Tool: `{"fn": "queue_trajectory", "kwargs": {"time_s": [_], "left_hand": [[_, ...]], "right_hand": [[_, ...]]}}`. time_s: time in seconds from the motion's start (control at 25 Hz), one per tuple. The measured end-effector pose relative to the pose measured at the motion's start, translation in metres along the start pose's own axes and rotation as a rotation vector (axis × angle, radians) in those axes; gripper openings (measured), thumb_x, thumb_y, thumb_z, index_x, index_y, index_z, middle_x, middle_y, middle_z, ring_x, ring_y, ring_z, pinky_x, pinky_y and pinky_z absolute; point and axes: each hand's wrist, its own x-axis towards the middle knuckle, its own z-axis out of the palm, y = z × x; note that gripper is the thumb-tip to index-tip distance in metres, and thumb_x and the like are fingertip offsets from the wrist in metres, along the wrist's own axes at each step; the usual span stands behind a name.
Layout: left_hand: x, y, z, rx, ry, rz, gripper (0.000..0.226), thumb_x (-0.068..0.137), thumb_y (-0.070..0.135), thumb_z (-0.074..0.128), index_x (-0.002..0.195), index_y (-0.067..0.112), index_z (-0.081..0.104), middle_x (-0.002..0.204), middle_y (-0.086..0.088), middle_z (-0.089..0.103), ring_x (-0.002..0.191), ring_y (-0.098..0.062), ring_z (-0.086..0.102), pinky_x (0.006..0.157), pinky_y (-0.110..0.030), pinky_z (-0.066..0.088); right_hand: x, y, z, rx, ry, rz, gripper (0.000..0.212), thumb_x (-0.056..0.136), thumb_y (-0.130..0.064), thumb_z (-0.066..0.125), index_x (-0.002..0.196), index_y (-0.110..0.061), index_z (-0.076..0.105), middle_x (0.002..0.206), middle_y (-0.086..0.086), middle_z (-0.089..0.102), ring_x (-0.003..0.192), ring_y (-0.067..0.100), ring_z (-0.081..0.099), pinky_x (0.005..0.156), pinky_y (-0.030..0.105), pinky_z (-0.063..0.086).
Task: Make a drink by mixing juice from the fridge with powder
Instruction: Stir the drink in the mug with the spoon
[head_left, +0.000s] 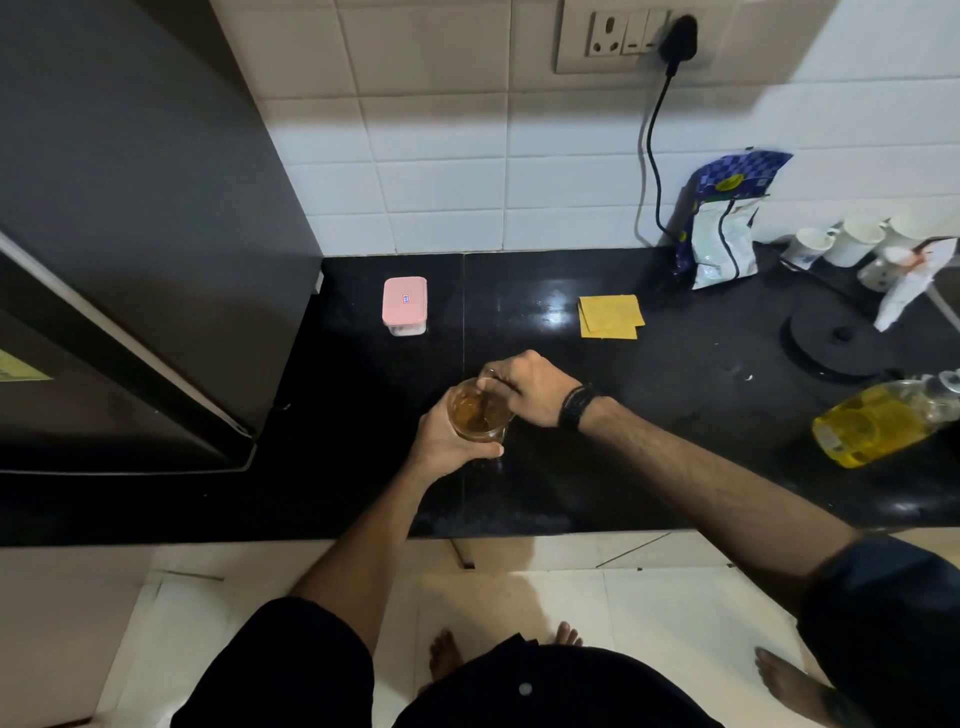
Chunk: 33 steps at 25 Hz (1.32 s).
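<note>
A clear glass (475, 415) of amber-brown drink stands on the black counter (649, 441), near its middle. My left hand (447, 439) wraps around the glass from the near left side. My right hand (524, 387) hovers over the rim and pinches a thin spoon (487, 397) whose lower end dips into the liquid. A pink-lidded container (404, 305) sits shut at the back left of the counter. The fridge (130, 260) rises on the left with its door shut.
Yellow cloths (609, 316) lie behind the glass. A blue and white pouch (724, 223) leans on the tiled wall. A bottle of yellow liquid (878, 423), a round black base (841, 338) and white mugs (852, 241) crowd the right side.
</note>
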Motion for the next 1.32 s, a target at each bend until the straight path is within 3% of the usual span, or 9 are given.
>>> {"fn": "queue_trajectory", "kwargs": {"time_s": [0.16,0.28,0.4,0.64,0.88,1.04,1.2,1.32], "left_hand": [[0.000,0.001,-0.001,-0.007,-0.001,-0.001,0.090,0.041,0.028,0.095,0.123,0.032,0.059,0.113,0.014,0.068,0.110,-0.004,0.063,0.096,-0.026,0.050],[0.001,0.001,-0.001,-0.011,0.002,-0.007,0.089,0.042,0.024,0.097,0.122,0.034,0.058,0.113,0.014,0.068,0.110,-0.003,0.062,0.097,-0.024,0.049],[0.001,0.002,-0.001,-0.013,0.005,-0.011,0.088,0.043,0.021,0.097,0.122,0.032,0.058,0.112,0.012,0.069,0.108,-0.003,0.063,0.096,-0.024,0.050],[-0.001,0.003,-0.001,-0.016,-0.009,-0.004,0.088,0.047,0.016,0.097,0.124,0.032,0.056,0.114,0.014,0.066,0.110,-0.001,0.061,0.095,-0.020,0.047],[0.001,0.001,0.000,-0.011,-0.002,-0.014,0.092,0.043,0.022,0.097,0.125,0.030,0.057,0.114,0.012,0.068,0.111,-0.004,0.063,0.101,-0.032,0.050],[0.000,0.000,0.000,-0.020,0.001,-0.008,0.091,0.044,0.021,0.097,0.125,0.030,0.057,0.115,0.013,0.068,0.112,-0.004,0.062,0.103,-0.033,0.049],[0.001,0.001,0.000,-0.013,0.000,-0.011,0.091,0.044,0.021,0.097,0.125,0.029,0.057,0.114,0.013,0.067,0.111,-0.004,0.062,0.101,-0.030,0.050],[-0.001,0.003,-0.001,-0.002,0.007,-0.013,0.090,0.045,0.019,0.097,0.125,0.031,0.057,0.114,0.015,0.066,0.111,-0.002,0.061,0.098,-0.023,0.048]], "right_hand": [[0.002,-0.002,0.001,-0.085,0.075,-0.005,0.022,0.101,-0.025,0.047,0.096,-0.013,0.065,0.090,0.003,0.068,0.080,0.015,0.063,0.071,0.025,0.050],[-0.002,-0.003,-0.003,-0.116,0.042,0.028,0.023,0.100,-0.024,0.047,0.094,-0.011,0.065,0.087,0.005,0.068,0.075,0.017,0.065,0.068,0.031,0.056],[0.000,-0.006,-0.002,-0.017,-0.005,0.007,0.025,0.101,-0.024,0.048,0.094,-0.010,0.068,0.085,0.003,0.070,0.075,0.014,0.065,0.066,0.025,0.053],[-0.006,-0.006,-0.007,-0.116,0.050,0.052,0.019,0.100,-0.021,0.048,0.095,-0.011,0.063,0.090,0.004,0.065,0.077,0.015,0.061,0.070,0.029,0.055],[-0.001,-0.009,-0.003,-0.062,0.039,-0.004,0.019,0.100,-0.022,0.049,0.096,-0.013,0.065,0.087,-0.006,0.060,0.076,0.007,0.055,0.063,0.012,0.041],[-0.002,-0.008,-0.008,-0.146,0.011,0.028,0.017,0.098,-0.019,0.049,0.096,-0.010,0.063,0.089,0.003,0.064,0.077,0.017,0.062,0.067,0.027,0.054],[0.001,-0.007,-0.005,-0.051,0.001,-0.008,0.019,0.100,-0.022,0.050,0.095,-0.013,0.066,0.085,-0.005,0.061,0.073,0.008,0.057,0.061,0.012,0.041],[0.001,-0.005,-0.004,-0.109,0.066,0.034,0.016,0.098,-0.020,0.051,0.097,-0.012,0.064,0.092,0.001,0.065,0.080,0.014,0.062,0.067,0.024,0.052]]}}
